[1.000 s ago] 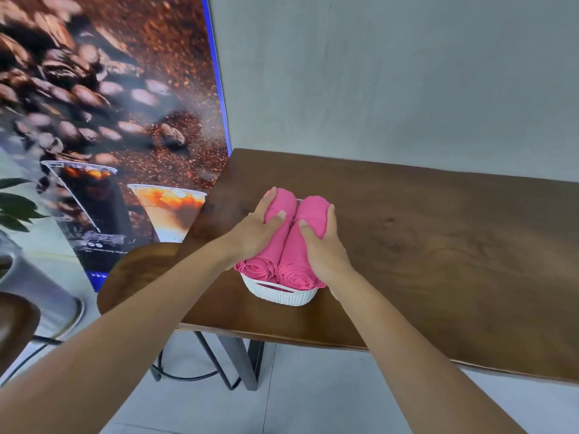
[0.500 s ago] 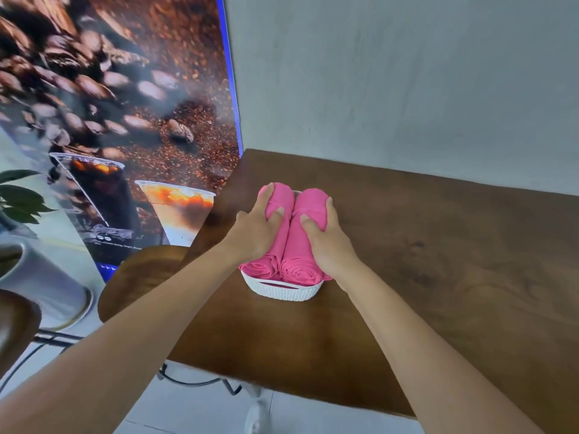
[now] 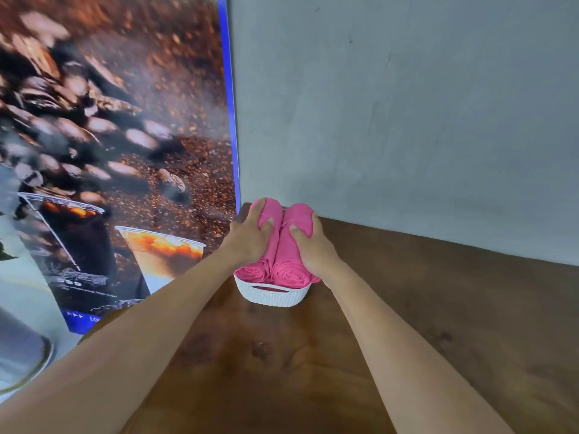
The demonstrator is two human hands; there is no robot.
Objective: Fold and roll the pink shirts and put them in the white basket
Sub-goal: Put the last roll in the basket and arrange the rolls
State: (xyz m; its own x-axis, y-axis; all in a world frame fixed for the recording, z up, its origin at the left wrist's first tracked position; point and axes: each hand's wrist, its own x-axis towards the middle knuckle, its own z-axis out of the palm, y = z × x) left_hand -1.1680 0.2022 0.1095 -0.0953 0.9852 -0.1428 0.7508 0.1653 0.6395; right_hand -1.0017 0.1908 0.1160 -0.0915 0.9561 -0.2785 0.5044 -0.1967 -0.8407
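Observation:
Two rolled pink shirts lie side by side in a small white basket (image 3: pixel 272 296) on the wooden table (image 3: pixel 423 314). The left roll (image 3: pixel 275 245) and the right roll (image 3: pixel 289 264) show their spiral ends toward me. My left hand (image 3: pixel 246 241) grips the left roll from its outer side, thumb pressed into the top. My right hand (image 3: pixel 315 247) grips the right roll the same way from the right. The basket sits at the table's far left corner, close to the grey wall; its sides are hidden under my hands.
A large coffee poster (image 3: pixel 109 151) stands beside the table on the left. The grey wall (image 3: pixel 407 120) runs along the table's far edge. A grey round object (image 3: pixel 18 355) sits on the floor at the lower left.
The basket with both rolls has slid away from me toward the far left corner by the wall, both hands still on the rolls.

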